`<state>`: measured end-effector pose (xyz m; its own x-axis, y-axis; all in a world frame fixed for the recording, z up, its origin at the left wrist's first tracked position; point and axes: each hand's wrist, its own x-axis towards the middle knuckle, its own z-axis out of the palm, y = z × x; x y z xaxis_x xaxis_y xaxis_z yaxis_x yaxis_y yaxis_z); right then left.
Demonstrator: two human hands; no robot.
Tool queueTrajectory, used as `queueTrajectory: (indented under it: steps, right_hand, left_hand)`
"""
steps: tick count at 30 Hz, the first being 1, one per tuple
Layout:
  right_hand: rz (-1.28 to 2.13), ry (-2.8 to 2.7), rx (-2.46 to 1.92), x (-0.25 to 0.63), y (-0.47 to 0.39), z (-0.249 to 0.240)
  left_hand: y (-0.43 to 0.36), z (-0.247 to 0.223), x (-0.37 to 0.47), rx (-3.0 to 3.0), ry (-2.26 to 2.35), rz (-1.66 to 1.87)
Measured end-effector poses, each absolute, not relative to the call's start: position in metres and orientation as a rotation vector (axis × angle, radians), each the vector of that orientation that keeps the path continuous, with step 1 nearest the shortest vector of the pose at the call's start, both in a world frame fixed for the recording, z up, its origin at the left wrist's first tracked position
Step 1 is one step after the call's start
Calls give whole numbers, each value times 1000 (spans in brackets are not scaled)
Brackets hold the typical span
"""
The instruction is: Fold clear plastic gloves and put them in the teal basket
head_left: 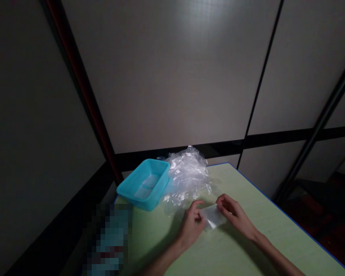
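Between my two hands is a small clear plastic bag (213, 217), held above the pale green table (247, 203). My left hand (192, 224) has its fingers curled at the bag's left edge. Thumb and fingers of my right hand (232, 211) pinch its upper right corner. Just beyond my hands lies a heap of crumpled clear plastic bags (188, 172). Left of the heap stands a turquoise plastic basin (158, 193), with some flat, clear pieces (147, 185) lying on its bottom.
A pale panelled wall (175, 84) with dark strips rises right behind the table. The table's blue edge (276, 207) runs along the right side. A pixelated patch hides the area at the lower left. Dark furniture (319, 195) stands at the far right.
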<state>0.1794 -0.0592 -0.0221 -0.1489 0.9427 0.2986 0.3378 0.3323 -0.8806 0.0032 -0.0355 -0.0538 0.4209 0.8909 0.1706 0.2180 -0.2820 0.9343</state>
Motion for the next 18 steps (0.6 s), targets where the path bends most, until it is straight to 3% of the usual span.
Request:
queueTrajectory:
  steps: [6, 18]
  right_hand:
    - [1101, -1462, -986, 172, -45, -34]
    - [1011, -1399, -1026, 165, -38, -61]
  left_hand:
    - [-23, -58, -1, 1437, 802, 973]
    - [-22, -69, -8, 1339, 664, 1047]
